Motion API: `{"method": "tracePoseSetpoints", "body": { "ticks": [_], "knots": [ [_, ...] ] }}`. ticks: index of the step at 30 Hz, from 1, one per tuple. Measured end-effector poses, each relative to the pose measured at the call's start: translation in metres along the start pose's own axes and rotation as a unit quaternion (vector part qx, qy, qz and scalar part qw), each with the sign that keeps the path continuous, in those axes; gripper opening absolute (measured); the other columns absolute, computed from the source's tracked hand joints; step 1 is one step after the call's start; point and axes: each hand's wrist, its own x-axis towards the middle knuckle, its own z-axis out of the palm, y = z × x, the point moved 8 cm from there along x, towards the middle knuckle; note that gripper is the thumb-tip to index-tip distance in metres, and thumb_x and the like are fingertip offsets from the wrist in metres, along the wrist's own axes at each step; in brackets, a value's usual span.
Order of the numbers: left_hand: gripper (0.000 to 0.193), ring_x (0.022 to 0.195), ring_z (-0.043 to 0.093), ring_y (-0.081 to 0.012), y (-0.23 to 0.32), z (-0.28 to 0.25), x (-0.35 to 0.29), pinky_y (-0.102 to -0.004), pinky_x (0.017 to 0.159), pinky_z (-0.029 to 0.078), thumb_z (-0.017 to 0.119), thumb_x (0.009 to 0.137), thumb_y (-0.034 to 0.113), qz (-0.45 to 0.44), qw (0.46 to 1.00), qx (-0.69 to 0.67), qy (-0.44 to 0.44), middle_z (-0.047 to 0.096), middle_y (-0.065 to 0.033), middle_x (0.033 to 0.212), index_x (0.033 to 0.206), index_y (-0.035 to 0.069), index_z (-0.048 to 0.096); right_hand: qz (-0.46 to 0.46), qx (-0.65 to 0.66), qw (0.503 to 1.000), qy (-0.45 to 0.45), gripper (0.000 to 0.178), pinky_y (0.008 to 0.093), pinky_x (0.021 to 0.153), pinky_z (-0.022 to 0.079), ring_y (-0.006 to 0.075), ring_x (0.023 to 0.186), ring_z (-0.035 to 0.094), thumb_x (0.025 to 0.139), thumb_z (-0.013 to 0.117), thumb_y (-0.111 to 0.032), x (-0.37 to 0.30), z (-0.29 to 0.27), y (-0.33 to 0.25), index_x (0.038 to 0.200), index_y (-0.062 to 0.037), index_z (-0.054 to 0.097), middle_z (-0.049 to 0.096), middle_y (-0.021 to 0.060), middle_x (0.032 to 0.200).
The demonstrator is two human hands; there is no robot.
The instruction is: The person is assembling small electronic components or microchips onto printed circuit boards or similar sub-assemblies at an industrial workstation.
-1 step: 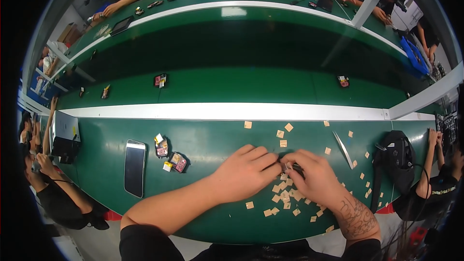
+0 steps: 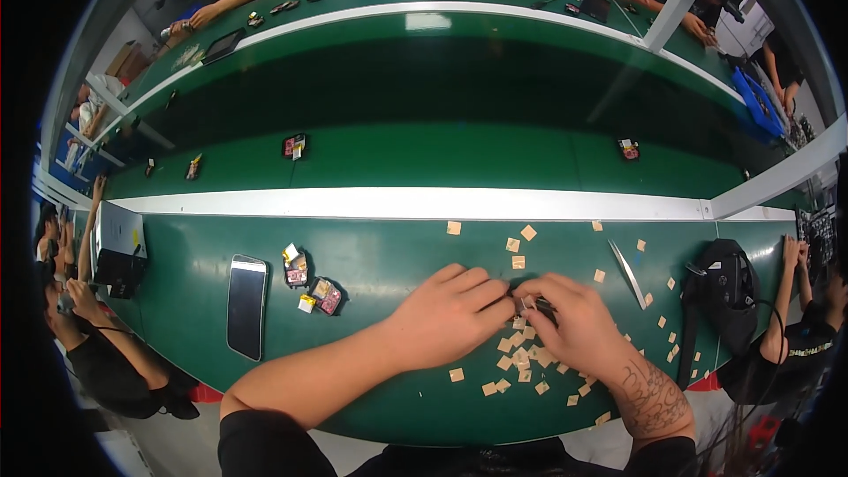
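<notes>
My left hand (image 2: 452, 316) and my right hand (image 2: 570, 316) meet over the near worktable. Both sets of fingers are closed around a small dark piece (image 2: 519, 288), mostly hidden by them, so its kind does not show. A pale sliver shows at my right thumb and fingertips. Under and beside the right hand lie many small square tan pieces (image 2: 523, 359), scattered on the green top. Two small black-cased electronic units (image 2: 297, 270) with pink boards and silver-yellow parts rest to the left of my left hand.
A smartphone (image 2: 246, 307) lies at the left, with a box (image 2: 120, 247) beyond it. Tweezers (image 2: 628, 275) and a black bag (image 2: 726, 287) are at the right. Past a white rail (image 2: 424, 203), a green belt carries several units. Other people work around the table.
</notes>
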Motion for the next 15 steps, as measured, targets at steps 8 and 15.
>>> {"method": "tracePoseSetpoints", "body": {
  "ticks": [8,15],
  "knots": [
    [0.031,0.104,0.067,-0.0241,-0.002,-0.002,0.003,-0.0392,0.088,0.054,0.084,0.087,0.020,-0.011,0.999,-0.037,0.012,0.071,-0.0048,0.116,0.113,0.007,0.074,0.076,0.075,0.994,-0.003,0.022,0.0319,0.067,0.054,0.0229,0.076,0.070,0.089,0.078,0.004,0.000,-0.001,0.015,0.110,-0.0009,0.073,0.071,0.0105,0.095],
    [0.037,0.104,0.067,-0.0243,-0.004,-0.002,0.001,-0.0394,0.086,0.054,0.084,0.086,0.019,-0.023,0.998,-0.050,0.007,0.070,-0.0050,0.115,0.120,0.007,0.075,0.083,0.033,0.996,0.004,0.022,0.0344,0.068,0.055,0.0259,0.076,0.071,0.089,0.078,0.004,-0.001,-0.001,0.009,0.111,0.0000,0.073,0.071,0.0125,0.093]
  ]
}}
